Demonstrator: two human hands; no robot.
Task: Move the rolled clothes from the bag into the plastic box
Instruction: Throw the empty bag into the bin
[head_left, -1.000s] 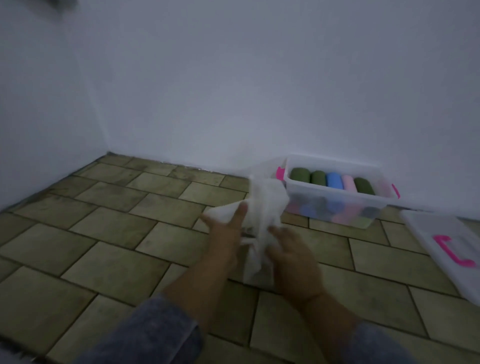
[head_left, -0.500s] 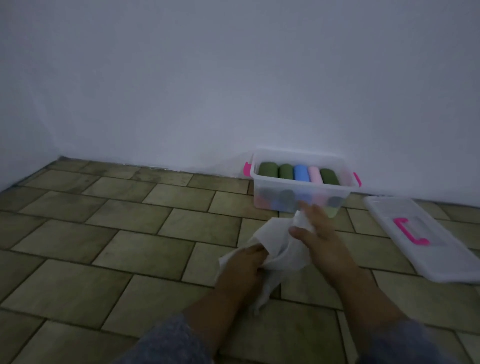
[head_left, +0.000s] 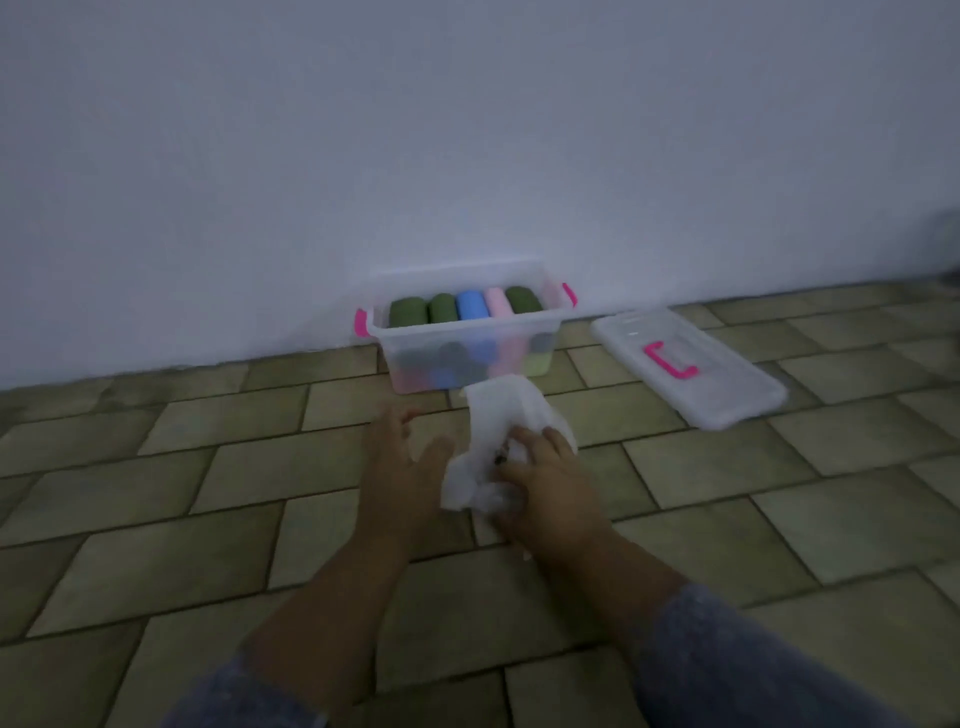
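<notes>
A clear plastic box (head_left: 415, 340) with pink latches stands against the white wall, filled with rolled clothes (head_left: 470, 306) in green, blue and pink. A white bag (head_left: 501, 415), limp and crumpled, is in front of the box. My right hand (head_left: 545, 480) is shut on its lower part. My left hand (head_left: 400, 462) is beside the bag on its left, fingers spread, its thumb close to the bag's edge.
The box's clear lid (head_left: 727, 384) with a pink handle lies flat on the tiled floor (head_left: 208, 493) to the right of the box. A dark object (head_left: 948, 244) shows at the far right edge by the wall.
The view has swung right and nearer the box. My left hand has let go of the white bag and opened; my right hand has bunched the bag up and holds it alone.
</notes>
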